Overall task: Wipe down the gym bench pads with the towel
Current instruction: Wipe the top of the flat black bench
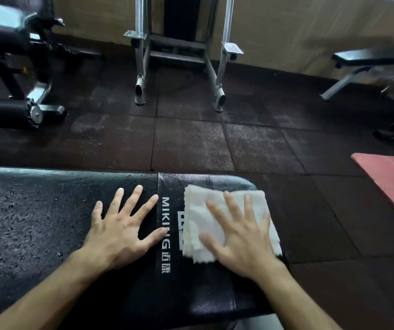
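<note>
Right hand (241, 239), fingers (232, 206) spread, presses the folded towel (205, 210) flat for wiping; left hand (119, 232), fingers splayed beside it, braces on the bench pad (36, 210).

The black bench pad (48, 210) has a worn, cracked surface. On it lie a folded white towel (198, 210) near its right end and two flat hands.
</note>
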Motion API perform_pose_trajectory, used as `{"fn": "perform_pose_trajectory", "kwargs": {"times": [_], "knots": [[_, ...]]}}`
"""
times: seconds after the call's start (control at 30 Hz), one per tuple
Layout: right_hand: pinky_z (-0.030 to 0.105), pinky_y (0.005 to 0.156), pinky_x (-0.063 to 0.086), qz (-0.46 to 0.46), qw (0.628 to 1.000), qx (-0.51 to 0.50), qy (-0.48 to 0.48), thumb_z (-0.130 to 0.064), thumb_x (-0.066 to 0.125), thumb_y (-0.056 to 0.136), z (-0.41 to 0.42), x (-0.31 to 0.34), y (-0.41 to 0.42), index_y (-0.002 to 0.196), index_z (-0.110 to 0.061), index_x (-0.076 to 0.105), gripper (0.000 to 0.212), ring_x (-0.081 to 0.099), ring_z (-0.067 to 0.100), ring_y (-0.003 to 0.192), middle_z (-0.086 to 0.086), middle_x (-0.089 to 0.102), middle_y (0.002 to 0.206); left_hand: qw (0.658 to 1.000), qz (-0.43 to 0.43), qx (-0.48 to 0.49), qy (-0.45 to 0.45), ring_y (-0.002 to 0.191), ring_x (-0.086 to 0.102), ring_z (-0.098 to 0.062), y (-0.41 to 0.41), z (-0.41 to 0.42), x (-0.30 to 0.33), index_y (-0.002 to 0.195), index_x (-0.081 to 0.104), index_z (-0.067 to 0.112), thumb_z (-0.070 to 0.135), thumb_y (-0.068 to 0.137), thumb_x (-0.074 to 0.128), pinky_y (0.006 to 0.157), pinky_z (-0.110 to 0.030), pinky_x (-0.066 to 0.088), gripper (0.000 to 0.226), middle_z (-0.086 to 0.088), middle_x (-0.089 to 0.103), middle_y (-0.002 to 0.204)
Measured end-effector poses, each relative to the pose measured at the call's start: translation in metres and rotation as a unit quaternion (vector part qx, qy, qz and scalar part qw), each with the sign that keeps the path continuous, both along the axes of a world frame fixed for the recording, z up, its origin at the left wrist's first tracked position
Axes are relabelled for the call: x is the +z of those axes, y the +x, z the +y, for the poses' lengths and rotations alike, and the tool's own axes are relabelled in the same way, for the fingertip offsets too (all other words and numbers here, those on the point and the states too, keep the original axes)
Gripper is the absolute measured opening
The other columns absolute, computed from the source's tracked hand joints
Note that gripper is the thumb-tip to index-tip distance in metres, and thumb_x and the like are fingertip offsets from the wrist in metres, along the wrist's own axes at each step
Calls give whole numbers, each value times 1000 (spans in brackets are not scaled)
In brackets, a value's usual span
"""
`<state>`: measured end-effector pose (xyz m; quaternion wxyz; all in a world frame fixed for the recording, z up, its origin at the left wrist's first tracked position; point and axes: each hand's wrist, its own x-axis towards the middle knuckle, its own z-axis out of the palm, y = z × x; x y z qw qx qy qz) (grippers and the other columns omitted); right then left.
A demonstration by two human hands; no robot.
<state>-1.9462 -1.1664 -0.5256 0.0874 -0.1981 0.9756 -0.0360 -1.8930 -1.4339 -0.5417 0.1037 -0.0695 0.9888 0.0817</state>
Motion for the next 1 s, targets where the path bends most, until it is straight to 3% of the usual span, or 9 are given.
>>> {"fn": "perform_pose_trajectory", "kwargs": {"times": [0.13, 0.3, 0.43, 0.57, 0.67, 0.8, 1.0], "knots": [[75, 114, -4, -25, 999, 13, 16, -96, -5, 69, 8, 3, 39, 148, -65, -14, 85, -27, 29, 152, -20, -26, 164, 1000, -12, -5, 2, 149, -24, -22, -2, -1, 1, 145, -20, 58, 97, 54, -14, 117, -60, -7, 99, 14, -30, 159], [79, 111, -1, -26, 1000, -1, -6, -89, 20, 84, -29, 4, -30, 153, -58, -5, 80, -14, 35, 155, -15, -16, 168, 999, -39, -8, 13, 151, -16, -22, -11, -6, 9, 148, -12, 57, 99, 50, -8, 118, -59, -1, 107, 14, -23, 162], [78, 112, -3, -10, 1000, -2, 5, -85, 21, 88, -39, 0, -31, 155, -54, -3, 77, -18, 35, 154, -12, -15, 169, 998, -59, -18, 9, 151, -16, -21, -9, -10, 14, 151, -8, 53, 94, 66, 12, 119, -58, -2, 97, 11, -21, 163], [75, 114, -3, -1, 999, 15, 28, -91, 2, 80, -17, 0, 13, 152, -57, -10, 81, -27, 30, 152, -16, -25, 165, 999, -46, -4, 5, 150, -18, -23, -12, -25, 11, 151, -9, 50, 97, 51, -1, 117, -61, -4, 111, 11, -23, 162], [78, 111, -1, -11, 1000, -2, 18, -91, 13, 80, -32, 1, -17, 152, -59, -6, 81, -16, 33, 155, -15, -19, 167, 998, -50, 21, 27, 150, -17, -25, -19, -37, 11, 151, -7, 51, 100, 46, -1, 116, -65, -2, 116, 11, -21, 163], [80, 108, -5, -30, 999, -21, -22, -85, 27, 87, -64, 1, -60, 154, -55, 3, 78, -14, 38, 154, -12, -10, 169, 998, -47, 19, 21, 150, -19, -25, -18, -33, 10, 151, -10, 52, 97, 49, -1, 115, -65, -5, 112, 11, -21, 163], [78, 111, -2, 18, 1000, 4, 17, -89, 9, 80, -47, -9, -8, 154, -54, -5, 83, -19, 34, 154, -13, -17, 168, 999, -31, 17, 18, 150, -21, -24, -11, -33, 7, 151, -9, 51, 90, 75, 22, 115, -65, -7, 91, 11, -21, 163]]}}
